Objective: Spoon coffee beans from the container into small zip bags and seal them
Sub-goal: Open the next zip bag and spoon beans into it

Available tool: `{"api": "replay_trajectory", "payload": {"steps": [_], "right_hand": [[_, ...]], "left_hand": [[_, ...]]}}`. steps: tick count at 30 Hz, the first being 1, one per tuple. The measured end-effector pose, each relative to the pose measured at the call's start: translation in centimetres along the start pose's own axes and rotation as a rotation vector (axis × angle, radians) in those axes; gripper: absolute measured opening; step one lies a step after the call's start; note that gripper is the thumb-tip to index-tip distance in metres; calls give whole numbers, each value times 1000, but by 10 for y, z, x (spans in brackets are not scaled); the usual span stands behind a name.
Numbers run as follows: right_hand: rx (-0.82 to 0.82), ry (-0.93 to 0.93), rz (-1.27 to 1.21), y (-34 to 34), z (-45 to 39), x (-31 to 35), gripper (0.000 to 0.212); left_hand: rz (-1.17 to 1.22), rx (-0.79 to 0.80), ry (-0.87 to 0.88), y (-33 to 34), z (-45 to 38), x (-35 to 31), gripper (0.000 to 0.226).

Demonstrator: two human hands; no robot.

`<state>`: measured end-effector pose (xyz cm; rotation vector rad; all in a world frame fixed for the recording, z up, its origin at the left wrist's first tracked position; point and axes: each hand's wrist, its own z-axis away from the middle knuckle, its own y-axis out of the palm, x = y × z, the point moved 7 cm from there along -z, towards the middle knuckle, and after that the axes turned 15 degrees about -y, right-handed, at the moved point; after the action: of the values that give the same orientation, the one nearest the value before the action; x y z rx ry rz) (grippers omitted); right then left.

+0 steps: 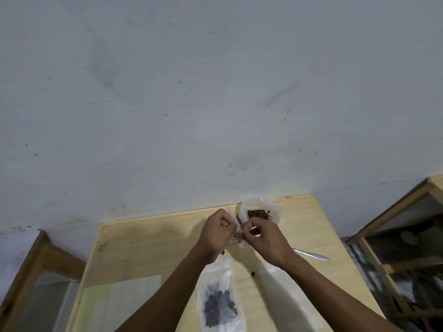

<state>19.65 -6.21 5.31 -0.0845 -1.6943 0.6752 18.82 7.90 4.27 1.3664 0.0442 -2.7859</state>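
Observation:
A small clear zip bag (236, 230) is held up between my left hand (217, 233) and my right hand (266, 238), both pinching its top edge above the wooden table (143, 250). Just behind the hands stands a white container (275, 210) with brown coffee beans (258, 213) in it. A metal spoon (311, 254) lies on the table right of my right wrist, its bowl end hidden by the hand. A filled zip bag (219, 303) of dark beans lies flat near the front edge, between my forearms.
Two loose beans (253, 273) lie on the tabletop. A pale green sheet (115, 305) lies at the front left. A grey wall rises right behind the table. Wooden frames stand at the left (36, 264) and right (393, 248).

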Motion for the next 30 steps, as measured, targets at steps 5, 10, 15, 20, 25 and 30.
{"api": "replay_trajectory", "payload": {"steps": [5, 10, 15, 20, 25, 30], "right_hand": [[-17, 20, 123, -6, 0, -1, 13], [-32, -39, 185, 4, -3, 10, 12], [7, -57, 272, 10, -4, 19, 18], [-24, -45, 177, 9, -3, 19, 19], [23, -9, 115, 12, -1, 9, 13], [90, 15, 107, 11, -2, 5, 25]], "left_hand": [[-75, -22, 42, -3, -1, 6, 9], [63, -69, 48, -1, 0, 5, 12], [114, -102, -59, -1, -5, 13, 7], [-83, -40, -40, 0, -1, 13, 24], [-184, -19, 50, -6, 1, 10, 27], [-348, 22, 75, -9, 3, 17, 30]]}}
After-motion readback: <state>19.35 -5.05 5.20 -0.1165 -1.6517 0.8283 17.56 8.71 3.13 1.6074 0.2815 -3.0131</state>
